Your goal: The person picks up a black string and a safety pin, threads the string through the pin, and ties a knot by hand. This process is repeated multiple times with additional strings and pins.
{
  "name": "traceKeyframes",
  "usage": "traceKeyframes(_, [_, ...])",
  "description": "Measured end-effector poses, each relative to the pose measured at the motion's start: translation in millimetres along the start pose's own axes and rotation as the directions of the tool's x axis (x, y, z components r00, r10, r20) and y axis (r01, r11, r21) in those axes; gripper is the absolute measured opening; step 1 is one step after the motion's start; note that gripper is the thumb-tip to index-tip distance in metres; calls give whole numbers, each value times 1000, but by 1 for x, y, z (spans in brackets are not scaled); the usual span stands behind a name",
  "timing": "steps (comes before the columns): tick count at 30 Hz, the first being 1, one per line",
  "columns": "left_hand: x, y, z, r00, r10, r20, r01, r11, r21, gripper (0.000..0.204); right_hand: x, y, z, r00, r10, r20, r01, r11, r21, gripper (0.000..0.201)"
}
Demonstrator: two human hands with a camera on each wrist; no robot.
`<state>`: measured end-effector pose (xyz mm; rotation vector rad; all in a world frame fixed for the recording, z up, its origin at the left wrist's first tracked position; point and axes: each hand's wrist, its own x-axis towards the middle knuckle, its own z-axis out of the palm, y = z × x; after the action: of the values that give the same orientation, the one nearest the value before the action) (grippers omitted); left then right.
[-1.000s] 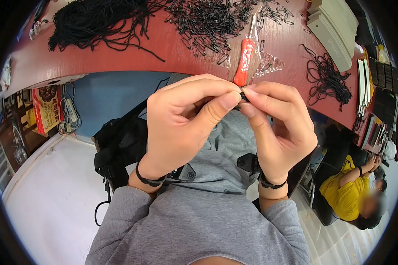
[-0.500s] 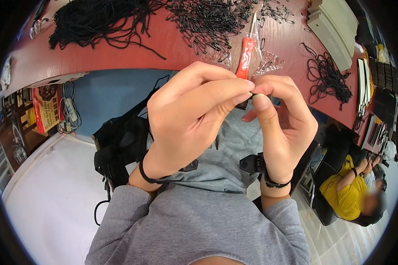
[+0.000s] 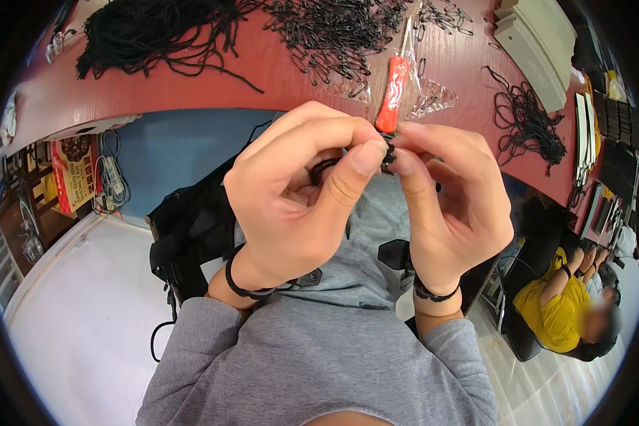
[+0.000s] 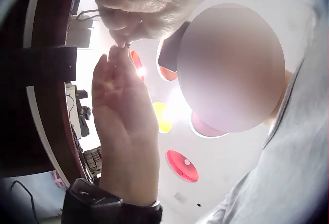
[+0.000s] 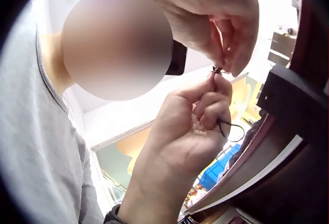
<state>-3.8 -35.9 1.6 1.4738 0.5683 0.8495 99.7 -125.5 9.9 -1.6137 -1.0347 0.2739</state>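
Between my two hands, in front of my chest, is a small knotted bit of black cord (image 3: 389,154). My left hand (image 3: 291,188) pinches it between thumb and forefinger, and a loop of the same cord (image 3: 322,170) curls inside that hand's fingers. From the other side, my right hand (image 3: 458,192) brings thumb and forefinger to the knot, gripping at its edge. In the right wrist view the dark knot (image 5: 217,70) shows right where both sets of fingertips meet, with the cord loop (image 5: 232,131) hanging beside the left palm.
On the red table lie a red-handled tool (image 3: 392,96) in clear plastic, a heap of black safety pins (image 3: 334,35), a bundle of black cords (image 3: 156,35) and a smaller cord pile (image 3: 529,124). Grey boxes (image 3: 536,53) stand at right. Another person in yellow (image 3: 547,309) sits nearby.
Both hands have come down slightly and shifted left since half a second ago. The left hand has turned, uncovering the cord loop, and the right thumb and forefinger have spread around the knot.
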Motion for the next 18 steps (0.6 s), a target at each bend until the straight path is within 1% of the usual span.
traceKeyframes(1, [0,-1,1,999,-38,-12,37,995,-91,9,-2,2,1,997,-66,-35,65,997,-29,17])
traceKeyframes(2, [0,-1,1,999,-39,-13,37,995,-91,9,-3,2,2,989,-133,-67,129,990,-60,19])
traceKeyframes(3, [0,-2,2,999,-48,-21,46,993,-112,9,-2,2,1,989,-132,-65,129,990,-60,19])
traceKeyframes(5, [-1,-2,3,998,-58,-28,54,989,-134,9,0,1,-1,974,-226,1,224,963,-150,24])
traceKeyframes(9, [-1,-2,2,998,-63,-21,61,993,-103,8,0,-1,-1,980,-198,-8,195,970,-145,25])
traceKeyframes(11, [-1,-2,2,998,-61,-19,59,994,-89,9,1,-3,-2,985,-175,11,174,971,-163,23])
traceKeyframes(14, [-1,-1,2,998,-61,-29,60,997,-44,8,2,-4,-3,985,-170,19,170,966,-195,24])
traceKeyframes(15, [0,-1,1,999,-40,-23,40,999,7,7,2,-4,-4,985,-170,19,170,966,-195,24])
traceKeyframes(16, [0,-1,1,1000,-19,-16,20,998,58,7,2,-4,-5,978,-204,31,206,949,-237,24])
traceKeyframes(17, [0,1,-1,1000,-19,-16,20,998,58,7,2,-4,-7,970,-238,44,241,930,-279,24])
traceKeyframes(18, [0,4,-4,998,-24,50,18,993,115,8,2,-2,-7,970,-238,44,240,930,-279,24])
